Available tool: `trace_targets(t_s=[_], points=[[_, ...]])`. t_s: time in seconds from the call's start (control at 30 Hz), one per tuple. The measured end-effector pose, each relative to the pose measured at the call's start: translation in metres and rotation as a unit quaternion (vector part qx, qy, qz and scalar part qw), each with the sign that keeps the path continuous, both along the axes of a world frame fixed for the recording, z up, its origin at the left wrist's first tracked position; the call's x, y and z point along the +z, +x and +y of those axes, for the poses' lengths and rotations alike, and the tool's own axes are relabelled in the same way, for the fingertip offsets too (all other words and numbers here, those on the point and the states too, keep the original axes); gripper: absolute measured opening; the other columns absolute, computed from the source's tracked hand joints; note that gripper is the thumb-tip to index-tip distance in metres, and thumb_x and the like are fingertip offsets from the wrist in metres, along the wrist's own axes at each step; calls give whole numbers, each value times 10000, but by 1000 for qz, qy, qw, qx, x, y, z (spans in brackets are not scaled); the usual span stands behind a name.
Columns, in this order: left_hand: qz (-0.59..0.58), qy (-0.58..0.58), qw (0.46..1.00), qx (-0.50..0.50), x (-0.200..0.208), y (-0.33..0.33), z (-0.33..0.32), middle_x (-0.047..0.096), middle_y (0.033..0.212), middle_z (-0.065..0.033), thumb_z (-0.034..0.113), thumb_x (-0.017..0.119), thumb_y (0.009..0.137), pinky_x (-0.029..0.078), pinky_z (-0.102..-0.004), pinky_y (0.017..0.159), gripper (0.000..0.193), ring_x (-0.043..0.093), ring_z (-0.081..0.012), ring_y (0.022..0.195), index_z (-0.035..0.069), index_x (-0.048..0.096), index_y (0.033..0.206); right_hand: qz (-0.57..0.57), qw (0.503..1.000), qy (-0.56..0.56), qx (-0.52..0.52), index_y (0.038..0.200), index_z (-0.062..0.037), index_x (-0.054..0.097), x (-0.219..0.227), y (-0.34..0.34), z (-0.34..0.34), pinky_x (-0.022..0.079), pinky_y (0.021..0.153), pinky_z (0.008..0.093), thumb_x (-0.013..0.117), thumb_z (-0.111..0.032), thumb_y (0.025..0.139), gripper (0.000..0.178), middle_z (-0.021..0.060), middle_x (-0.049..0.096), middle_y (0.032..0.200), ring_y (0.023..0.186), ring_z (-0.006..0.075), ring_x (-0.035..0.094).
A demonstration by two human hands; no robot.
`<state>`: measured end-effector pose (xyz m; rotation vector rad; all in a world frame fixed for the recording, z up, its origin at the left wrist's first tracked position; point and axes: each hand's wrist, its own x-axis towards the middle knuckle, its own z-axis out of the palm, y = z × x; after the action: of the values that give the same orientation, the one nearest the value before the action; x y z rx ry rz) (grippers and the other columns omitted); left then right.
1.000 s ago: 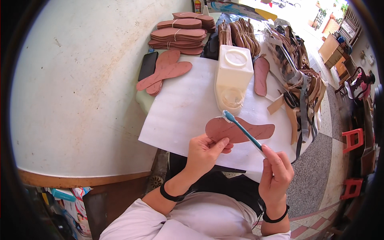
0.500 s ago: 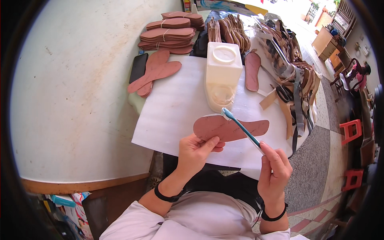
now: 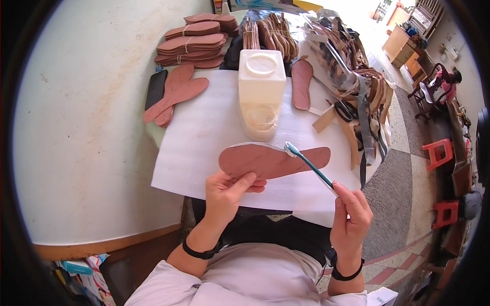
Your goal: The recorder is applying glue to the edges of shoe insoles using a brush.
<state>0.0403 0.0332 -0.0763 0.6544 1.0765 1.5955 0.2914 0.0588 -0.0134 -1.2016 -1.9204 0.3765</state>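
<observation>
My left hand (image 3: 227, 191) pinches the lower edge of a reddish-brown shoe insole (image 3: 255, 162) near its broad left end, thumb on the face turned to me. My right hand (image 3: 352, 211) grips a teal toothbrush (image 3: 314, 168) by the end of its handle. The brush head touches the insole's far edge, right of its middle, and whitish stuff shows on the bristles. A thin white line runs along that edge. Just beyond stands a translucent white plastic container (image 3: 260, 92) with a cut-open front part; pale residue shows inside.
Bundled insoles (image 3: 189, 45) are stacked at the far left, near crossed loose insoles (image 3: 178, 94) and a black phone (image 3: 156, 89). More bundles (image 3: 278, 38) stand at the back. A single insole (image 3: 302, 85), scissors (image 3: 346, 110) and a heap of strips (image 3: 375, 92) lie right. White sheeting (image 3: 189, 163) covers the table.
The brush head has slid along the insole's far edge toward its right end. The insole has shifted left, and the whole view has swung so the table things appear further left.
</observation>
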Motion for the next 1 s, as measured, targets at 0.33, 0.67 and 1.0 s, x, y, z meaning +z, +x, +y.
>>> trace_targets(t_s=[0.33, 0.67, 1.0], points=[[-23, 0, 1000, 7, 0, -2, 0, 757, 957, -208, -6, 653, 960, 656, -395, 735, 152, 765, -289, 827, -79, 718, 1076, -26, 998, 11, -49, 1158, -36, 761, -2, 24, 2, 390, 538, 287, 654, 84, 887, 315, 76, 575, 750, 604, 153, 518], [-55, 12, 998, 8, 0, -6, 0, 757, 951, -219, 11, 649, 957, 657, -405, 722, 156, 769, -293, 814, -83, 714, 1063, -45, 994, 38, -88, 1170, -34, 758, -2, 41, 7, 366, 523, 280, 642, 93, 889, 330, 66, 562, 761, 603, 130, 504], [-109, 6, 994, 19, -2, -13, 1, 757, 974, -206, 37, 633, 965, 648, -391, 720, 156, 768, -286, 808, -59, 704, 1066, -34, 994, 27, -101, 1187, -35, 754, -5, 44, 3, 392, 542, 278, 638, 91, 892, 340, 70, 591, 789, 625, 131, 527]])
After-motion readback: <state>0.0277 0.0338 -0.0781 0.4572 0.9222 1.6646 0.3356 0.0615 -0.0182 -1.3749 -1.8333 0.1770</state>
